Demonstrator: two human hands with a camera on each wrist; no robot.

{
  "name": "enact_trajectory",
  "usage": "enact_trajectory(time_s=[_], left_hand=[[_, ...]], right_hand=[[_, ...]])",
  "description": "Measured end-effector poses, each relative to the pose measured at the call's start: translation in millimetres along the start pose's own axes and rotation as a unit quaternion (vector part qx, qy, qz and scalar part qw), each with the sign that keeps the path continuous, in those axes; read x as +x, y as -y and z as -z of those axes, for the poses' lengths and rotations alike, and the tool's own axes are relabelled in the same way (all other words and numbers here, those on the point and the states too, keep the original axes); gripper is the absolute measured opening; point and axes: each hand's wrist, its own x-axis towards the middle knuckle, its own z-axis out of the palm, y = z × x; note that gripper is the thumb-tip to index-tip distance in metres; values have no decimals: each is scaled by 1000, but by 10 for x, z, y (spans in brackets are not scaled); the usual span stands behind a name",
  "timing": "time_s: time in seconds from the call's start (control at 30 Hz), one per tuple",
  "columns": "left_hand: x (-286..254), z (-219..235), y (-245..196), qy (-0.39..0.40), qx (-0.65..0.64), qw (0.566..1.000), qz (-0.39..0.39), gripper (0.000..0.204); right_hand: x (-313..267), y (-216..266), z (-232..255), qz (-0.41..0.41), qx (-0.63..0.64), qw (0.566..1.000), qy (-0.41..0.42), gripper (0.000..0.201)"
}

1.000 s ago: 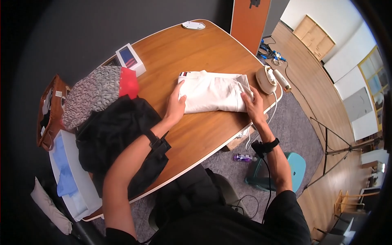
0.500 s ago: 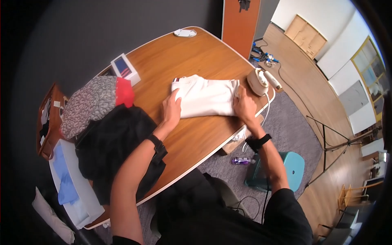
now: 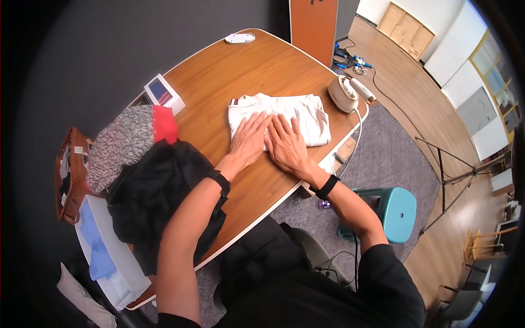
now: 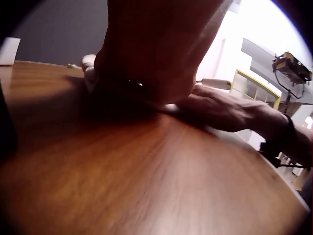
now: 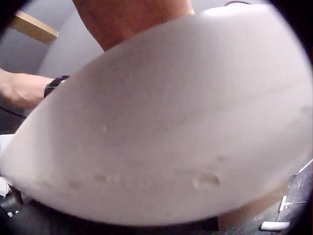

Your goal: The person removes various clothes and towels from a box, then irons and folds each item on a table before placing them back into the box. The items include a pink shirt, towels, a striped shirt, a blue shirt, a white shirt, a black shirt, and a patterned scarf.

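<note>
A folded white garment lies on the wooden table, a dark striped trim at its far left corner. My left hand rests on its near left part with fingers stretched out. Beside it, my right hand presses flat on the cloth near the middle, fingers extended and slightly spread. The hands are side by side, thumbs close together. In the left wrist view the left hand hides most of the garment. The right wrist view is largely filled by a blurred pale edge.
A cream handheld steamer stands at the table's right edge, its hose hanging down. To the left lie black clothing, a grey patterned bundle with red trim, a phone box, a brown bag and a white bin. A teal stool stands on the floor.
Both hands have moved from the garment's left and right sides inward onto its top, fingers now laid flat. The garment looks flatter and its right end spreads wider than half a second ago.
</note>
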Motion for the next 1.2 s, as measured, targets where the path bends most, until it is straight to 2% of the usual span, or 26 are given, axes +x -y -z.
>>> enact_trajectory(time_s=[0.03, 0.07, 0.17, 0.27, 0.47, 0.57, 0.6, 0.7, 0.73, 0.83, 0.97, 1.07, 1.13, 1.17, 1.2], left_hand=[[0, -59, 25, -10, 16, 1000, 8, 55], [2, -50, 22, -17, 33, 999, 14, 55], [-15, -111, 54, -4, 77, 997, 16, 56], [-11, -26, 35, 22, 90, 995, 24, 58], [-13, 31, -4, 50, 85, 994, 55, 63], [-25, 36, -13, 64, 97, 992, 54, 63], [-51, -2, -5, 18, 98, 994, 37, 63], [-180, 69, -14, 58, 79, 995, 16, 64], [-252, 111, -29, 62, 84, 995, -2, 66], [-449, 234, -107, 81, 78, 993, -32, 69], [-535, 275, -174, 94, 71, 993, -25, 74], [-566, 261, -249, 81, 34, 995, -42, 85], [-605, 307, -324, 74, -3, 997, -38, 88], [-619, 280, -408, 64, -30, 997, -34, 88], [-630, 173, -444, 18, -116, 992, -55, 75]], right_hand=[[-69, -48, -52, 7, -13, 1000, -10, 57], [-134, -116, 21, 2, 4, 1000, 25, 64], [-335, -391, 186, -91, 62, 994, 13, 71], [-568, -602, 214, -121, 32, 992, 13, 79], [-776, -990, 344, -261, -16, 964, 55, 71], [-706, -834, 422, -226, -50, 972, -46, 67], [-645, -760, 453, -200, -4, 975, -99, 61], [-407, -620, 524, -151, 109, 976, -112, 57], [-352, -626, 490, -133, 131, 977, -101, 55], [-394, -719, 226, -102, 43, 994, 18, 54], [-461, -620, 283, -140, 50, 988, 46, 52], [-652, -674, 280, -63, 50, 997, 19, 54], [-817, -480, 501, -62, 7, 998, 32, 64], [-921, -323, 667, -82, 33, 994, 58, 73], [-1104, -267, 691, -47, -6, 997, 56, 82]])
